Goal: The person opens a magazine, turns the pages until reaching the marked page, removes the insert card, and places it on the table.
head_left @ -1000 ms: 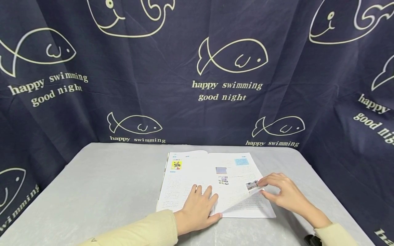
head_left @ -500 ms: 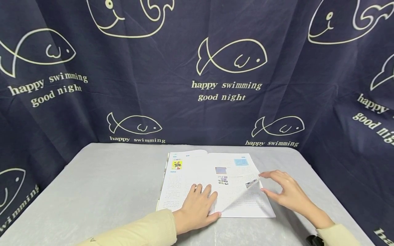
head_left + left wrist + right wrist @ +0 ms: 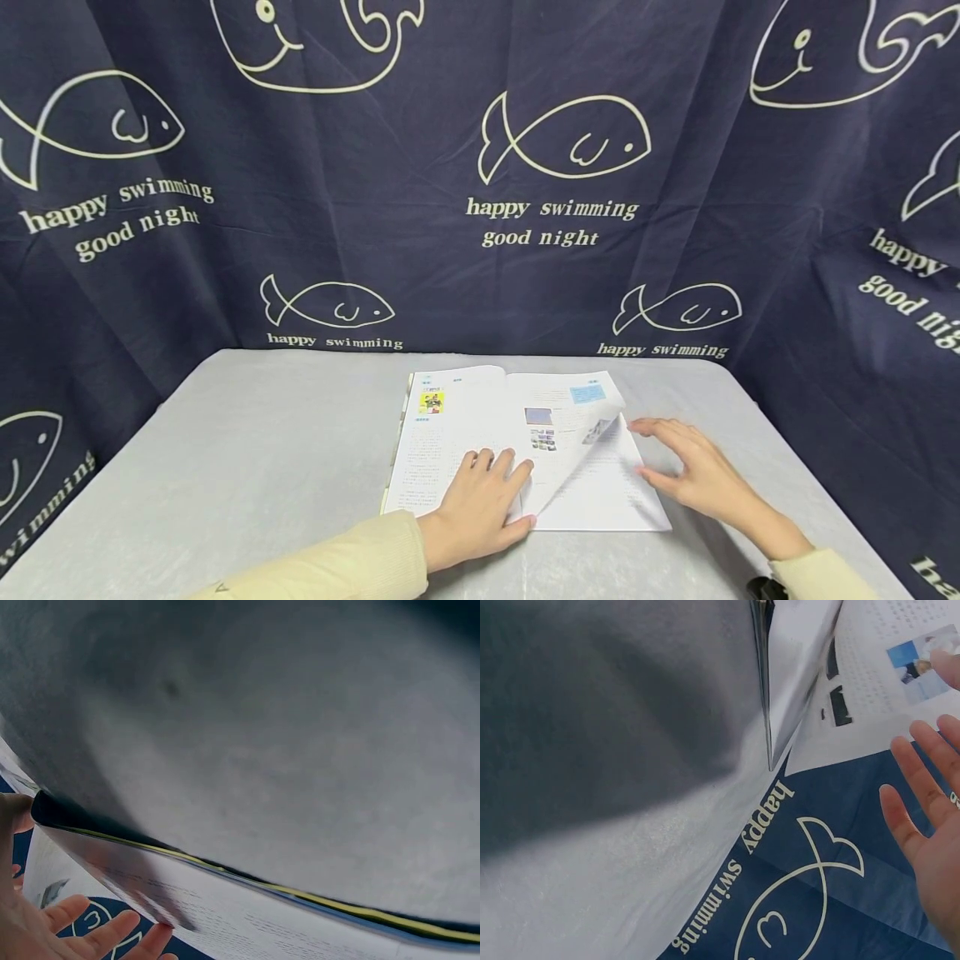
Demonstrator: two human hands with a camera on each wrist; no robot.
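A magazine or thin book (image 3: pixel 480 408) lies open on the grey table, with printed text and small colour pictures on its pages. My left hand (image 3: pixel 476 510) rests on the left page beside the spine, fingers spread and thumb at the near edge. From the right page a leaf (image 3: pixel 585 433) is lifted, its near outer corner folded up and back toward the spine. My right hand (image 3: pixel 701 471) is at the magazine's right edge, fingers and thumb apart, fingertips close to the raised leaf; contact is unclear. In the right wrist view the right hand's fingers (image 3: pixel 919 780) are extended, partly cut off.
The grey table (image 3: pixel 285 450) extends on both sides of the magazine. A dark blue curtain (image 3: pixel 420 250) with fish drawings surrounds the back and sides. A black object (image 3: pixel 765 587) shows at the right sleeve's cuff.
The leaf's near corner has risen and swung further toward the far left, uncovering more of the page below. The right hand's fingers have spread apart from their pinch. The left hand stays nearly still.
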